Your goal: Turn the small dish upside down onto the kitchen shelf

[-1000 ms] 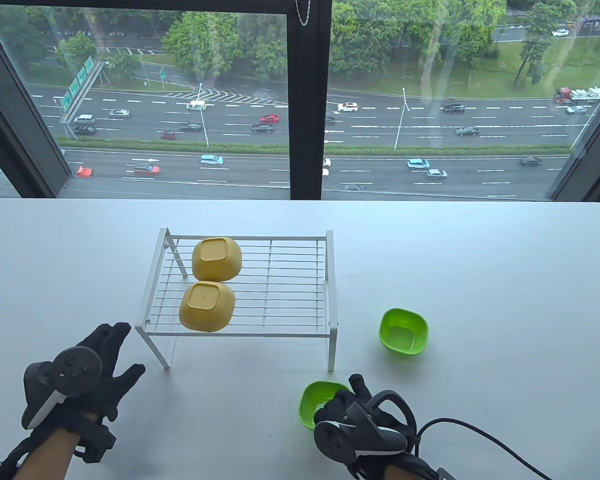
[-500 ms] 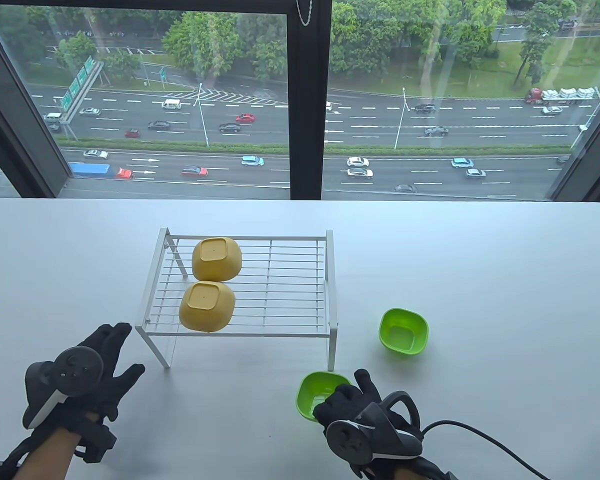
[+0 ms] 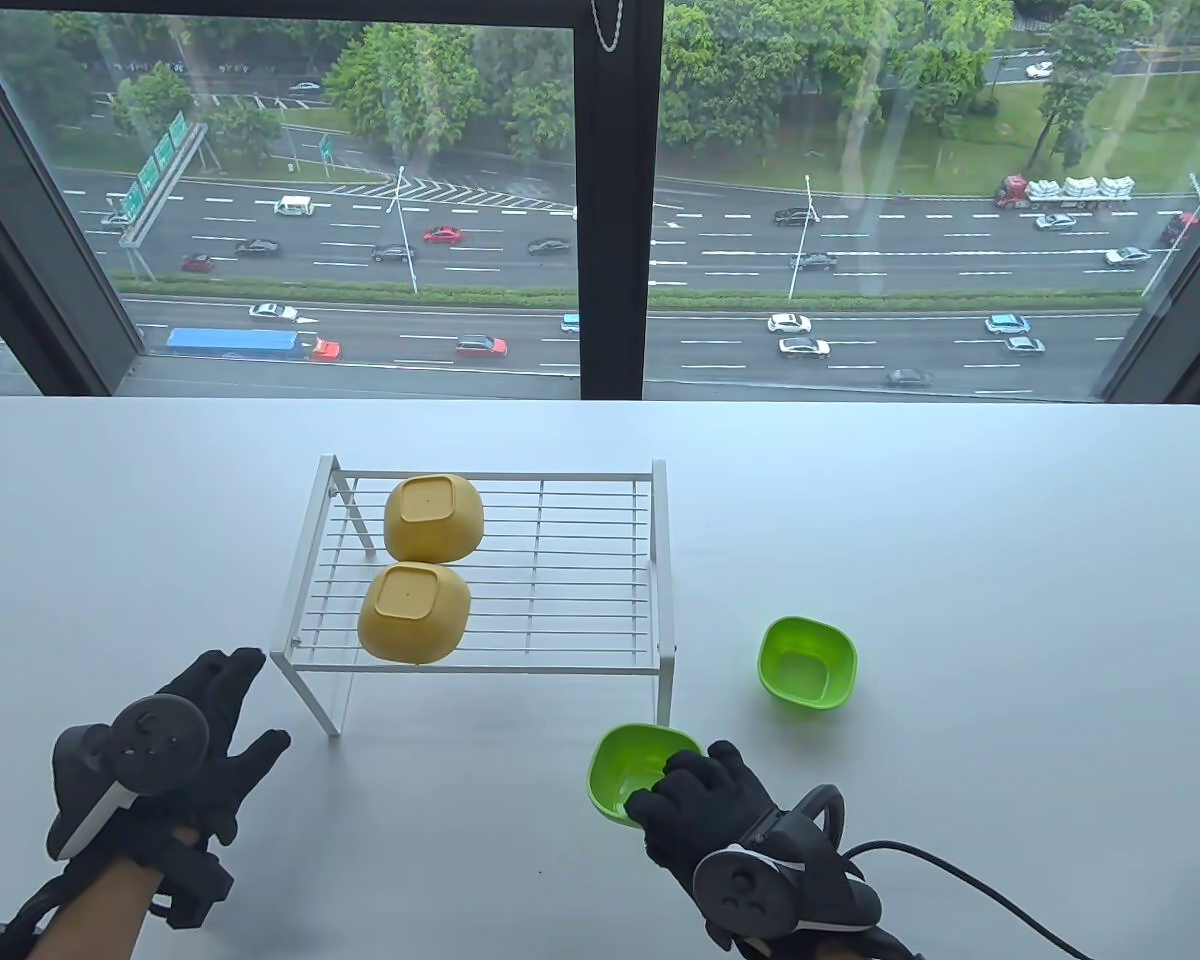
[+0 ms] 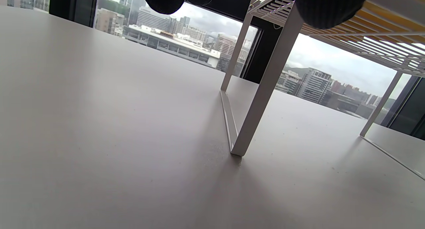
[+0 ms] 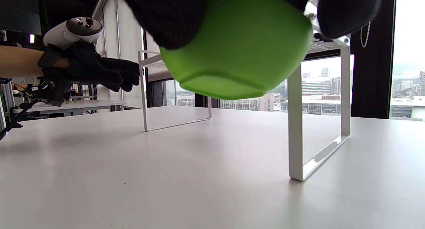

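My right hand (image 3: 705, 800) grips a small green dish (image 3: 632, 775) by its near rim and holds it off the table, just in front of the shelf's right front leg; the right wrist view shows its underside (image 5: 239, 53) in the air. A second green dish (image 3: 806, 664) stands upright on the table to the right. The white wire shelf (image 3: 570, 585) carries two yellow dishes upside down, one at the back (image 3: 433, 517) and one in front (image 3: 414, 612), both on its left half. My left hand (image 3: 215, 735) rests flat and empty on the table, left of the shelf.
The shelf's legs (image 4: 265, 86) stand close to my left fingers. The shelf's right half is bare wire (image 3: 590, 560). A black cable (image 3: 970, 880) runs from my right wrist to the bottom right. The table (image 3: 1010, 560) ends at the window at the back.
My right hand has lifted the green dish and carried it a little up and left, toward the shelf's right front leg. The left hand has not moved.
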